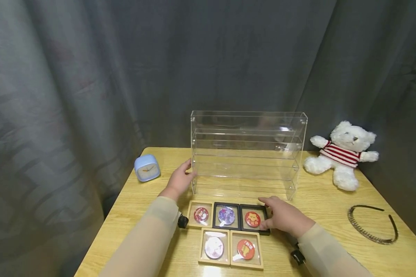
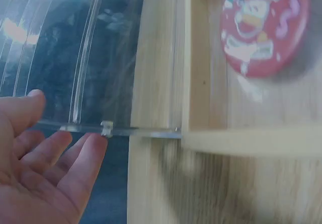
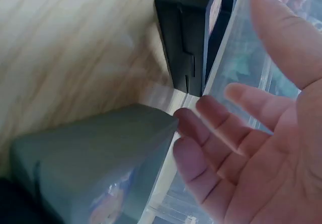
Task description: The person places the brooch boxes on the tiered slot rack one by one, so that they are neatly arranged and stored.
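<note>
A clear acrylic display case (image 1: 246,156) with several shelves stands upright on the table. My left hand (image 1: 181,180) is at its left side, thumb toward the front; in the left wrist view, the fingertips (image 2: 95,142) meet the side panel's edge without curling round it. My right hand (image 1: 287,217) is beside and partly over a black square frame (image 1: 243,227) holding a round red badge (image 1: 252,219). In the right wrist view its fingers (image 3: 193,158) are loosely bent, with nothing gripped. Left of that frame lie another black frame (image 1: 226,228) and a light wooden frame (image 1: 190,219), each with a badge.
Two wooden badge frames (image 1: 215,263) (image 1: 246,266) lie in front of the row. A blue clock (image 1: 147,168) sits at the left edge. At right are a white teddy bear (image 1: 346,154) and a dark headband (image 1: 362,231). A grey-green block (image 3: 90,153) of unclear kind is near the right hand.
</note>
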Demonstrator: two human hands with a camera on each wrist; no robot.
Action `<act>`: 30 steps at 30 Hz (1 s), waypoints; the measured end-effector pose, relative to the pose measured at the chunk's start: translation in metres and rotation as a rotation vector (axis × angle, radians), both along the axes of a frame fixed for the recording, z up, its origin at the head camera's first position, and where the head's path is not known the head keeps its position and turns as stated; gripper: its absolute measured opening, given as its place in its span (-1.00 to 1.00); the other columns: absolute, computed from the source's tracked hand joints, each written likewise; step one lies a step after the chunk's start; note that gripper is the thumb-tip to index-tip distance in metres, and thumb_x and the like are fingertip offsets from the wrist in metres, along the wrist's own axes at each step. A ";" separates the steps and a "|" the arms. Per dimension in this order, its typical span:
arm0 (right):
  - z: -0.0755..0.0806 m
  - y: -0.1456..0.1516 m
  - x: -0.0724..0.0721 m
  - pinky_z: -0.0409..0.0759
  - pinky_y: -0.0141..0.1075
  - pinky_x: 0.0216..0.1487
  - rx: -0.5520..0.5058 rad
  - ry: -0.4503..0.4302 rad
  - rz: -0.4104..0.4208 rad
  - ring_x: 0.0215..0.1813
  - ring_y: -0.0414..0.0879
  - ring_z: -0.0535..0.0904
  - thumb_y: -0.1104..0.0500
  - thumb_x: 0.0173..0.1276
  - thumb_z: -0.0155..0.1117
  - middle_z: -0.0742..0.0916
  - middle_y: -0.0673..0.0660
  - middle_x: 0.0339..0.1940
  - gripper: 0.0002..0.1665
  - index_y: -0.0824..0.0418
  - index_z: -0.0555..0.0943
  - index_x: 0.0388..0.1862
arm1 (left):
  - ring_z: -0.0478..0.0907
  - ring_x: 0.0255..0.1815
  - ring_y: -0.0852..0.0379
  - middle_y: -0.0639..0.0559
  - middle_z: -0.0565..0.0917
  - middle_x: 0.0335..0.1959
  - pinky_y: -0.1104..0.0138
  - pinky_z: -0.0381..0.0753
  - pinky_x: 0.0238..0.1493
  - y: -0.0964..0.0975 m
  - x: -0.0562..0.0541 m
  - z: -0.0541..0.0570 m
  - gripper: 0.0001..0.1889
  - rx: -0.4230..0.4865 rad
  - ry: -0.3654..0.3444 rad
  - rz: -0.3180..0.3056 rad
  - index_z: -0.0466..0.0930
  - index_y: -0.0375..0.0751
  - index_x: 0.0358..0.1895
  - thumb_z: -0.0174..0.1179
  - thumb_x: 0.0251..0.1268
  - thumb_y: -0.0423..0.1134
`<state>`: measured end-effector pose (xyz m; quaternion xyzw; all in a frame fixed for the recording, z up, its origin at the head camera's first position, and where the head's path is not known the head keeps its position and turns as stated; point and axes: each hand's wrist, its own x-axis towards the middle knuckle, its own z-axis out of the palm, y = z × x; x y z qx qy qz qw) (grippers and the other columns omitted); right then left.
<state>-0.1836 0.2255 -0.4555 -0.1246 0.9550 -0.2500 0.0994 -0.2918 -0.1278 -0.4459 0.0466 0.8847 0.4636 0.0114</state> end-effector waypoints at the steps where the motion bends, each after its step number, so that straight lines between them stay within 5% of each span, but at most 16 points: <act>1: -0.001 0.001 -0.001 0.57 -0.01 -0.05 0.001 -0.005 -0.006 -0.11 -0.01 0.54 -0.11 -0.26 0.73 0.61 0.18 0.05 0.18 0.25 0.47 0.39 | 0.50 0.21 -0.13 -0.08 0.36 0.44 0.00 0.54 0.14 0.000 -0.001 -0.002 -0.36 0.006 0.003 0.002 0.21 0.09 0.55 0.16 0.47 -0.04; 9: -0.011 0.009 -0.007 0.46 0.18 0.18 0.006 -0.037 0.023 0.14 0.29 0.53 -0.12 -0.36 0.75 0.63 0.33 0.08 0.19 0.37 0.51 0.28 | 0.56 0.09 -0.01 0.04 0.34 0.46 0.10 0.63 -0.01 0.000 0.000 -0.008 -0.26 0.044 -0.043 -0.002 0.23 0.28 0.53 0.28 0.35 -0.29; 16: -0.014 0.011 -0.006 0.55 0.08 0.02 -0.090 -0.060 -0.031 -0.10 0.06 0.59 -0.01 -0.42 0.78 0.67 0.11 -0.13 0.12 0.22 0.49 0.22 | 0.54 0.11 -0.03 0.03 0.31 0.48 0.14 0.64 -0.01 -0.001 0.002 -0.012 -0.23 0.055 -0.062 -0.009 0.20 0.27 0.54 0.29 0.34 -0.31; 23: -0.012 0.016 -0.004 0.46 -0.26 -0.43 -0.285 -0.042 -0.028 -0.43 -0.07 0.46 0.26 -0.11 0.69 0.56 0.07 -0.45 -0.13 0.14 0.42 0.18 | 0.53 0.13 -0.04 0.01 0.30 0.49 0.14 0.64 -0.02 -0.002 0.002 -0.011 -0.23 0.059 -0.064 -0.011 0.20 0.26 0.54 0.28 0.34 -0.32; 30: 0.017 0.029 -0.009 0.56 -0.25 -0.34 -0.335 0.112 -0.111 -0.26 -0.06 0.56 0.22 0.10 0.59 0.62 0.05 -0.29 -0.28 0.12 0.46 0.22 | 0.53 0.15 -0.04 0.01 0.29 0.49 0.12 0.63 0.02 -0.002 0.002 -0.011 -0.23 0.061 -0.073 -0.018 0.20 0.26 0.54 0.30 0.33 -0.30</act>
